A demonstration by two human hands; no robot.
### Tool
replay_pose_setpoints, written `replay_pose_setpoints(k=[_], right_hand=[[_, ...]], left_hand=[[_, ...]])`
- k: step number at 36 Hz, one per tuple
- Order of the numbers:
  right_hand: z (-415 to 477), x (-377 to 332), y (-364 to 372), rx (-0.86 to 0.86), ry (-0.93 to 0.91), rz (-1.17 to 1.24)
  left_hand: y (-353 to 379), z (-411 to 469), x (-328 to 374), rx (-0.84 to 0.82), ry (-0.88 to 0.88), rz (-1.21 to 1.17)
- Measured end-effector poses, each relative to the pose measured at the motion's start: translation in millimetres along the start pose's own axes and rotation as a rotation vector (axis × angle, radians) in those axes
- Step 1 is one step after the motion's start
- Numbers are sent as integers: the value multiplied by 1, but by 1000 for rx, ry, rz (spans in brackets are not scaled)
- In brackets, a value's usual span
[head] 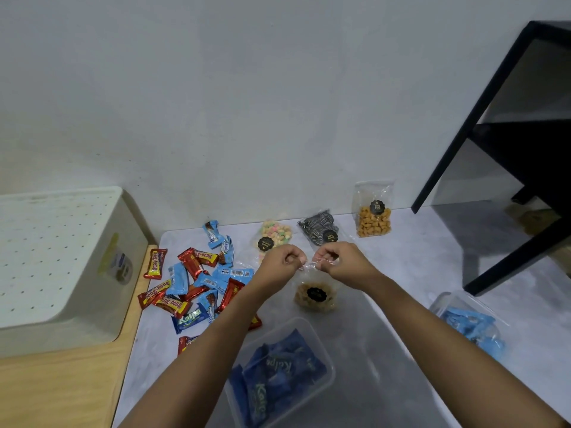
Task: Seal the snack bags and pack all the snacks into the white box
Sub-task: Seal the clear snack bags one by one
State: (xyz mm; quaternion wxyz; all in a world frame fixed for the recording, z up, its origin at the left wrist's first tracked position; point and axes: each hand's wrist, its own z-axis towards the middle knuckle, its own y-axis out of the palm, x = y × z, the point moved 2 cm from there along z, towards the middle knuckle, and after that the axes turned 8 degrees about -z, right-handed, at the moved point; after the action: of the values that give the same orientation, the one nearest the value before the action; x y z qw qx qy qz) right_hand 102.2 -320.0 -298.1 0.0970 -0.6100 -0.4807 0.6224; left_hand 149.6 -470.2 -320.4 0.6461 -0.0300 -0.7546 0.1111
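My left hand point(279, 263) and my right hand point(341, 263) pinch the two top corners of a clear snack bag point(315, 296) of pale yellow snacks with a black label, held upright over the table. Behind my hands lie a bag of pastel puffs point(273, 233) and a bag of black-and-white spiral snacks point(319, 231). A bag of orange snacks point(374, 211) stands against the wall. Several red and blue wrapped bars point(194, 282) are scattered to the left. The white box point(58, 261), perforated on its upward face, sits at the far left.
A clear tub point(321, 341) with dark blue wrapped bars sits between my forearms. Another clear tub point(454, 304) with light blue packets lies at the right. A black frame point(494, 149) stands at the right rear. The wooden table edge point(61, 390) runs under the white box.
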Motion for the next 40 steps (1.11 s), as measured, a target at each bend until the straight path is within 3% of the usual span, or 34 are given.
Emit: replay_pose_setpoints(k=[14, 25, 40], right_hand=[[0, 5, -3, 99, 33, -90], [-11, 32, -21, 137, 90, 165], [-11, 35, -20, 92, 103, -122]], left_hand=[[13, -2, 0, 12, 56, -77], [11, 6, -7, 104, 16, -22], [15, 6, 1, 26, 38, 11]])
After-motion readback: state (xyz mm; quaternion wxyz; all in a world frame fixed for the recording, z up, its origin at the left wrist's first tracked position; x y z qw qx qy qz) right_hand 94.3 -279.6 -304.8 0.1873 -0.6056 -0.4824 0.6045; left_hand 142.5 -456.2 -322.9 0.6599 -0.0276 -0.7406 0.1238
